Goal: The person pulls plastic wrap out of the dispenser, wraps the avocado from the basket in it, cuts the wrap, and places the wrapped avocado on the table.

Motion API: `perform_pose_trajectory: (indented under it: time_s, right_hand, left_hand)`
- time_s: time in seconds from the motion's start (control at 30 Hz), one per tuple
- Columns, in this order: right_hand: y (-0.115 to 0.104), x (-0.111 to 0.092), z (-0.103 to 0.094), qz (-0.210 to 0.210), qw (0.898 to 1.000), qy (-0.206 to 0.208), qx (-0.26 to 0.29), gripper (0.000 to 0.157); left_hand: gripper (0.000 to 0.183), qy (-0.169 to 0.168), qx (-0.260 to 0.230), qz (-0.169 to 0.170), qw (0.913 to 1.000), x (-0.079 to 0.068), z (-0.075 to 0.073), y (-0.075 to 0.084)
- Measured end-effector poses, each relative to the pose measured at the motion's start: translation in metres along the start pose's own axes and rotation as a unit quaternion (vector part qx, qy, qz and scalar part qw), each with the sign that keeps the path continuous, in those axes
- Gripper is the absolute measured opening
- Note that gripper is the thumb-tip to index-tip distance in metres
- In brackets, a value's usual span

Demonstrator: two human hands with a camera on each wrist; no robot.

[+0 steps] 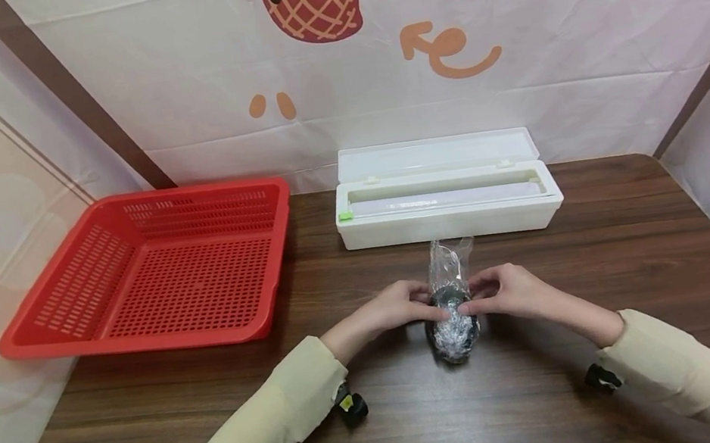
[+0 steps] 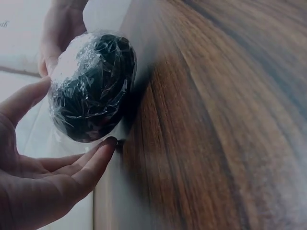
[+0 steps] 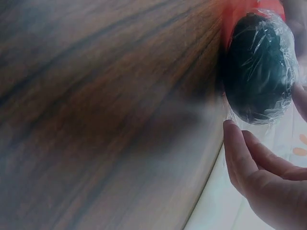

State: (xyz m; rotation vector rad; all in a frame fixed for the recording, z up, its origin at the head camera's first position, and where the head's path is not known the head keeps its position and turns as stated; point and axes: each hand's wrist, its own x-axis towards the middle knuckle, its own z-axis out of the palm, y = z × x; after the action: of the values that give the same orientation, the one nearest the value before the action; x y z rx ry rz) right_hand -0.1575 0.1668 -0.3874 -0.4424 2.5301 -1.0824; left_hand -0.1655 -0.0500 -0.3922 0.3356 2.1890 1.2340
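Note:
A dark green, oblong thing [image 1: 455, 340] lies on the table wrapped in crinkled cling film [image 1: 449, 262]; a loose tail of film sticks out beyond it, toward the white box. From the left side my left hand [image 1: 405, 304] holds it, thumb on top and fingers along its flank. My right hand [image 1: 510, 293] mirrors this from the right, the two thumb tips close together on the film. In the left wrist view the wrapped bundle [image 2: 96, 91] has shiny, bunched film on its upper side. The right wrist view shows its smooth dark end [image 3: 256, 72] through the film.
Behind the bundle stands a white cling film box [image 1: 445, 223] with its lid [image 1: 434, 154] raised, a roll inside and a green tab at its left end. A red slotted basket [image 1: 261, 327] sits at the left. The wooden table [image 1: 639, 232] meets a printed cloth backdrop [image 1: 181, 71].

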Motion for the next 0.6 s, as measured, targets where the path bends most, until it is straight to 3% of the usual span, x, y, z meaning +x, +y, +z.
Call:
perform_pose_trajectory:
  time_s: [0.3,0.4,0.6]
  right_hand:
    - [0.003,0.005,0.001,0.000,0.995,-0.021,0.100,0.066]
    - [0.004,0.006,0.001,-0.007,0.991,-0.025,0.132,0.069]
    - [0.003,0.007,-0.001,-0.013,0.985,-0.026,0.171,0.068]
  left_hand:
    - [0.070,-0.025,-0.133,-0.009,0.9908,0.008,0.003,-0.002]
    - [0.072,-0.028,-0.180,-0.011,0.9831,0.012,0.006,-0.002]
    - [0.065,-0.050,-0.279,-0.008,0.9589,0.017,0.010,-0.004]
